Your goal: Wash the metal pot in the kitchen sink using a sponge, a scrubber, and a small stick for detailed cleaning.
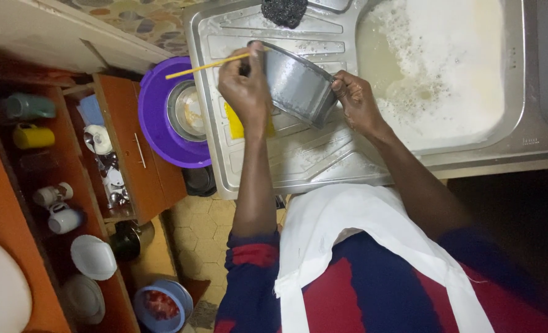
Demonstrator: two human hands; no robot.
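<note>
Over drainboard (298, 166): dull grey metal pot (295, 86), tilted; right hand (355, 102) gripping rim, left hand (246, 86) holding yellow stick (206, 66).

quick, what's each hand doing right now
Left hand: closed on a thin yellow stick, at the rim of the metal pot.
Right hand: closed on the metal pot's edge.

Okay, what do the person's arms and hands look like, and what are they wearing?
Both forearms are bare, and the left hand and right hand wear no gloves. The sleeves are navy with red patches, pushed up to about the elbows. A white apron covers the front.
</note>
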